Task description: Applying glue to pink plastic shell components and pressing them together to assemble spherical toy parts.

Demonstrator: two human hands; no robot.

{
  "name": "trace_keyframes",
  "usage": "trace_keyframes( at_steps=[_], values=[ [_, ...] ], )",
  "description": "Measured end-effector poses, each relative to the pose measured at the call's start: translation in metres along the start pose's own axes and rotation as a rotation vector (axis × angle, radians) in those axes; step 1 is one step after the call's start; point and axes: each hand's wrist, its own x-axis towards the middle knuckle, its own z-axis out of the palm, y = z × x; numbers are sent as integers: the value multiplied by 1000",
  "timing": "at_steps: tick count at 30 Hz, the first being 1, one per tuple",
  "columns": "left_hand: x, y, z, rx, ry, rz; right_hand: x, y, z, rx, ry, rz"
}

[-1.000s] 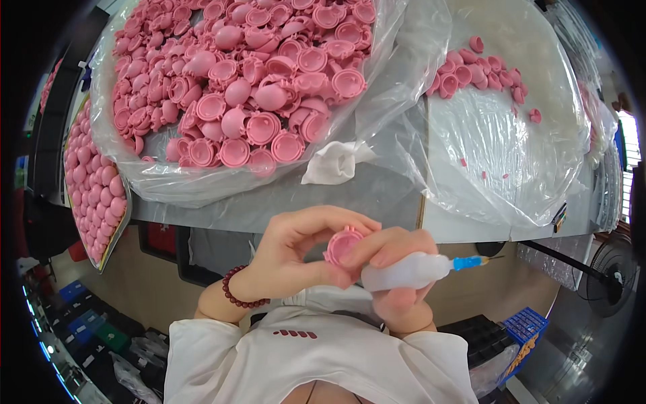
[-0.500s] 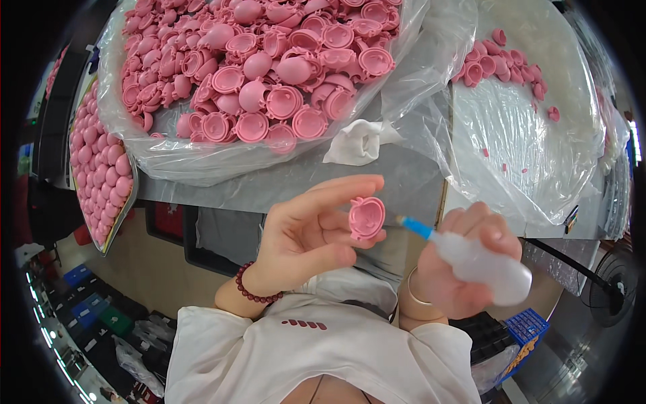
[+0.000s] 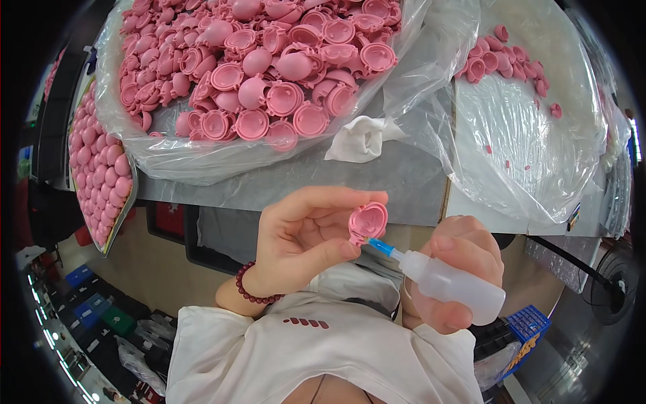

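Observation:
Between the thumb and fingers of my left hand is a pink plastic shell, round and hollow, its open side turned up toward me. My right hand grips a translucent white squeeze bottle with a blue needle tip. That tip points left and meets the lower rim of the shell, near a small tab; whether liquid comes out is too small to tell. Beyond my hands, a large heap of similar pink shells lies on clear plastic sheeting.
A crumpled white cloth lies on the grey table. Smaller pink cups sit on plastic at the right. At the left stands a tray of pink domes. A black fan is at far right, a blue crate below.
My right hand has brought the bottle left, so its needle tip now meets the shell's lower rim. In my left hand the shell has turned slightly and tilts more upward.

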Motion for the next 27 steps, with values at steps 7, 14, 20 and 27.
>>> trace_keyframes(
  at_steps=[7,14,20,27],
  values=[
    [-1,3,1,-19,-9,-3,3,1,-5,115,20,-30],
    [-1,5,1,-8,-6,-5,1,5,-1,10,48,-52],
    [2,7,-2,-1,-14,6,8,3,-6,-50,16,-7],
    [-6,11,-6,124,-49,194,0,-2,-14,84,-111,0]
  ],
)
